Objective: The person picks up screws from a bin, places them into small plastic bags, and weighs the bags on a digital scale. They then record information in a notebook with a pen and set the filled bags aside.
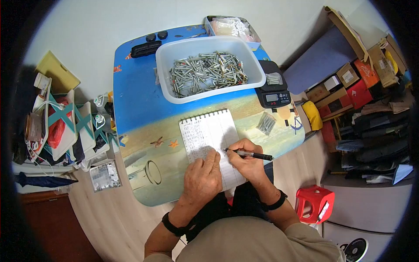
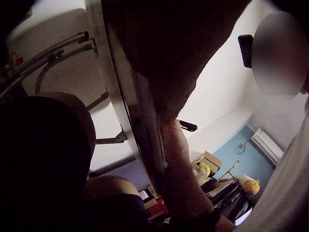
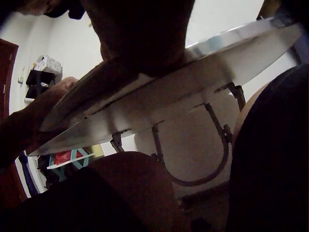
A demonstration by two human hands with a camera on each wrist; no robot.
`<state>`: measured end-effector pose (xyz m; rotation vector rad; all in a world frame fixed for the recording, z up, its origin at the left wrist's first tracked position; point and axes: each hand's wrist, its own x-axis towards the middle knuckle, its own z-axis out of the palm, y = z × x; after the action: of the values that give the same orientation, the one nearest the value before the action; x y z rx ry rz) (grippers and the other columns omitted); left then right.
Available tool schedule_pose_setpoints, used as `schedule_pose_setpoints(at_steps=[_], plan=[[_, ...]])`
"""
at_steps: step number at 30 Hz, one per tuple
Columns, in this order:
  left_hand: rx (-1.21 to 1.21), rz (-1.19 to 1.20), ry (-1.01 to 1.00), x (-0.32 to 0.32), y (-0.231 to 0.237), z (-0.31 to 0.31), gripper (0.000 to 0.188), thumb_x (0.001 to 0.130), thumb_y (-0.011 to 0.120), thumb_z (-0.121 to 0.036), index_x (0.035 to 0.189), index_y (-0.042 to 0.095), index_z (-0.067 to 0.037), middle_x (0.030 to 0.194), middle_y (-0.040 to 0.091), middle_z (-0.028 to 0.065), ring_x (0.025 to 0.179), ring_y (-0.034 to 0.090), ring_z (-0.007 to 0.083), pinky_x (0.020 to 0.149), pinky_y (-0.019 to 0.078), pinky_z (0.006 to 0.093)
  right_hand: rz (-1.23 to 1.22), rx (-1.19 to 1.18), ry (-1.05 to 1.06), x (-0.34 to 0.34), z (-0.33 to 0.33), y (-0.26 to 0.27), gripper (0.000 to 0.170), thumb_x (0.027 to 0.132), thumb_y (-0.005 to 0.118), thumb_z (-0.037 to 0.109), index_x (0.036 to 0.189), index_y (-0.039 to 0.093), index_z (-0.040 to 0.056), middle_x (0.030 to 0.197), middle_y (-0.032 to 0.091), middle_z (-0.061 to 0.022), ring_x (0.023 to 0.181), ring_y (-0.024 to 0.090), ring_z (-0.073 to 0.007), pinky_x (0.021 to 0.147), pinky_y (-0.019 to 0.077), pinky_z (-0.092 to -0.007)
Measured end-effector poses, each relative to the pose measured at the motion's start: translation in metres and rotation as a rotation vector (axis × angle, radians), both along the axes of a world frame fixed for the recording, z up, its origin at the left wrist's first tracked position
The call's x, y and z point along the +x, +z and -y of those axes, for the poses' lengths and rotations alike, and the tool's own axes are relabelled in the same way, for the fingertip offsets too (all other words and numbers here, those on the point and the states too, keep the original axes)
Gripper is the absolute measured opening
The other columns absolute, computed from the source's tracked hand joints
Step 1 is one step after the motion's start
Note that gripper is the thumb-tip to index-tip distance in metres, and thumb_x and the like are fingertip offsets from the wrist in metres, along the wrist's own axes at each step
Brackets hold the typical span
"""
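Observation:
A spiral notepad (image 1: 227,131) with handwritten lines and figures on its left part lies near the table's front edge. My right hand (image 1: 246,161) pinches a black pen (image 1: 257,155), its tip at the page. On the notepad's lower left rests my left hand (image 1: 203,177), its index finger extended toward the pen tip. Beyond the notepad, a translucent plastic tub (image 1: 209,95) holds many metal screws (image 1: 205,72). Both wrist views are dark; the left one shows the right forearm (image 2: 181,179), and the right one shows the table's underside (image 3: 159,104).
A black digital scale (image 1: 275,94) with a small bag on it stands right of the tub. Another bag of screws (image 1: 266,123) lies on the table (image 1: 139,105). Behind are a black case (image 1: 146,49) and a box of plastic bags (image 1: 253,44). A red stool (image 1: 312,198) stands at right.

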<state>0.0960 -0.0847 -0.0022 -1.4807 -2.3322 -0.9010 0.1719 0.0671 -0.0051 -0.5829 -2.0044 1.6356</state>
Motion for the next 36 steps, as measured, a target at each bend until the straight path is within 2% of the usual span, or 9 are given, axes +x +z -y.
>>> schedule_pose_setpoints(at_steps=[12, 15, 18, 20, 21, 23, 24, 29, 36], plan=[[0.006, 0.019, 0.003, 0.000, 0.001, 0.000, 0.035, 0.072, 0.068, -0.004, 0.105, 0.070, 0.005, 0.114, 0.066, 0.0138, 0.071, 0.058, 0.0259, 0.065, 0.0517, 0.0362, -0.040, 0.008, 0.020, 0.002, 0.000, 0.006, 0.007, 0.085, 0.067, -0.003, 0.086, 0.061, -0.0016, 0.068, 0.063, -0.0035, 0.053, 0.054, -0.0051, 0.047, 0.0430, -0.0209], [0.011, 0.016, 0.001, -0.001, 0.004, 0.001, 0.034, 0.071, 0.067, -0.004, 0.105, 0.070, 0.005, 0.114, 0.066, 0.0137, 0.072, 0.058, 0.0262, 0.065, 0.0518, 0.0364, -0.040, -0.220, -0.097, 0.001, 0.003, 0.017, 0.007, 0.086, 0.068, -0.002, 0.092, 0.064, -0.0011, 0.073, 0.063, 0.0007, 0.063, 0.053, -0.0016, 0.055, 0.0443, -0.0205], [0.009, 0.023, -0.006, -0.001, 0.006, 0.001, 0.034, 0.071, 0.067, -0.003, 0.104, 0.070, 0.005, 0.114, 0.066, 0.0139, 0.072, 0.059, 0.0267, 0.066, 0.0519, 0.0368, -0.046, -0.125, -0.026, 0.006, -0.013, 0.023, 0.013, 0.085, 0.068, -0.003, 0.098, 0.065, -0.0004, 0.078, 0.065, -0.0048, 0.064, 0.057, -0.0084, 0.056, 0.0466, -0.0236], [0.000, 0.028, -0.023, -0.002, 0.007, 0.001, 0.033, 0.072, 0.067, -0.003, 0.103, 0.070, 0.005, 0.114, 0.066, 0.0142, 0.073, 0.059, 0.0270, 0.066, 0.0520, 0.0369, -0.115, 0.598, 0.177, 0.003, -0.035, 0.041, 0.027, 0.081, 0.066, -0.006, 0.107, 0.065, 0.0010, 0.091, 0.065, -0.0125, 0.070, 0.065, -0.0223, 0.059, 0.0512, -0.0318], [0.019, 0.031, -0.020, -0.001, 0.007, 0.001, 0.033, 0.072, 0.066, -0.003, 0.103, 0.069, 0.005, 0.113, 0.066, 0.0142, 0.072, 0.059, 0.0275, 0.066, 0.0520, 0.0371, -0.122, 0.603, 0.161, 0.003, -0.045, 0.049, 0.027, 0.081, 0.066, -0.006, 0.107, 0.065, 0.0010, 0.091, 0.065, -0.0125, 0.070, 0.065, -0.0223, 0.059, 0.0512, -0.0318], [0.043, 0.024, -0.035, -0.001, 0.008, 0.001, 0.033, 0.072, 0.066, -0.004, 0.104, 0.069, 0.005, 0.113, 0.067, 0.0142, 0.072, 0.059, 0.0280, 0.067, 0.0519, 0.0372, 0.147, 0.924, 0.268, 0.003, -0.063, 0.063, 0.044, 0.073, 0.066, -0.004, 0.116, 0.062, 0.0003, 0.104, 0.064, -0.0185, 0.086, 0.066, -0.0373, 0.066, 0.0528, -0.0406], [0.035, 0.030, -0.027, 0.000, 0.008, 0.001, 0.033, 0.072, 0.066, -0.003, 0.104, 0.069, 0.005, 0.112, 0.067, 0.0142, 0.072, 0.059, 0.0284, 0.067, 0.0518, 0.0373, 0.225, 1.066, 0.298, -0.001, -0.070, 0.069, 0.048, 0.071, 0.063, -0.004, 0.119, 0.060, -0.0006, 0.106, 0.061, -0.0196, 0.088, 0.065, -0.0377, 0.066, 0.0530, -0.0421], [0.027, 0.031, -0.025, 0.001, 0.009, 0.000, 0.032, 0.074, 0.064, -0.003, 0.104, 0.069, 0.004, 0.110, 0.068, 0.0138, 0.073, 0.060, 0.0299, 0.068, 0.0517, 0.0382, 0.388, 1.335, 0.429, -0.027, -0.098, 0.056, 0.041, 0.075, 0.061, 0.001, 0.115, 0.059, -0.0026, 0.097, 0.060, -0.0173, 0.085, 0.066, -0.0326, 0.067, 0.0538, -0.0397], [-0.008, -0.012, -0.040, 0.000, 0.010, 0.000, 0.029, 0.074, 0.063, -0.002, 0.102, 0.069, 0.002, 0.112, 0.067, 0.0138, 0.073, 0.061, 0.0311, 0.066, 0.0512, 0.0389, 0.128, 1.482, 0.404, -0.041, -0.107, 0.035, 0.042, 0.071, 0.066, 0.007, 0.112, 0.060, -0.0017, 0.100, 0.065, -0.0191, 0.090, 0.065, -0.0334, 0.076, 0.0532, -0.0425]])
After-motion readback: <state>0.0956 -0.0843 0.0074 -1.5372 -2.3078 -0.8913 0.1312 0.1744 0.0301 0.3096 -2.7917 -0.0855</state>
